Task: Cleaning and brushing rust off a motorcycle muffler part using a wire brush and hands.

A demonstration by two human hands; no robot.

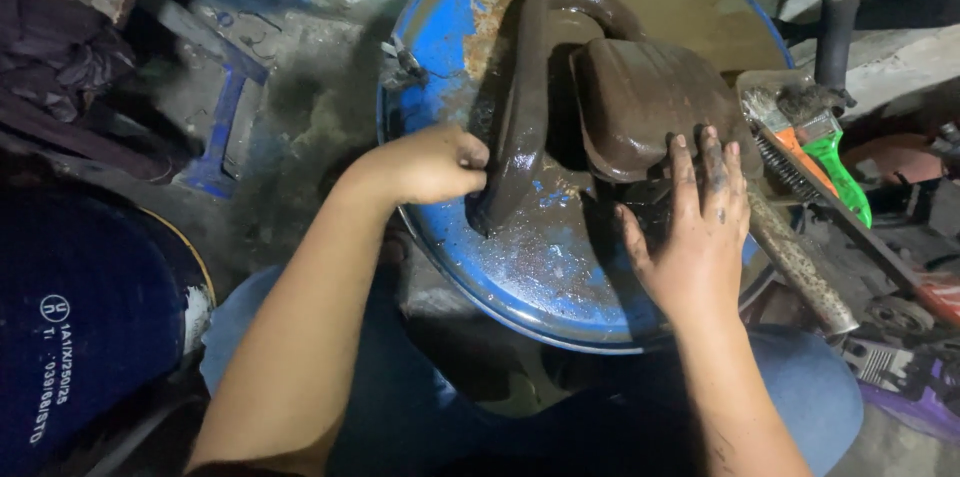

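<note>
A brown, greasy metal part (600,87) with a long curved arm and a ribbed box-like body lies on top of a blue drum (540,287). My left hand (430,165) grips the lower end of the curved arm, fingers closed around it. My right hand (697,227), smeared with dark grease, lies flat with spread fingers against the lower edge of the ribbed body. The drum top is rusty at the far side and wet with oily residue.
A paintbrush (815,137) with a green and orange handle and a wire brush (800,257) lie at the drum's right edge. Another dark blue drum (80,327) stands at the lower left. A dark pipe (840,7) rises at the upper right. Clutter covers the floor on the right.
</note>
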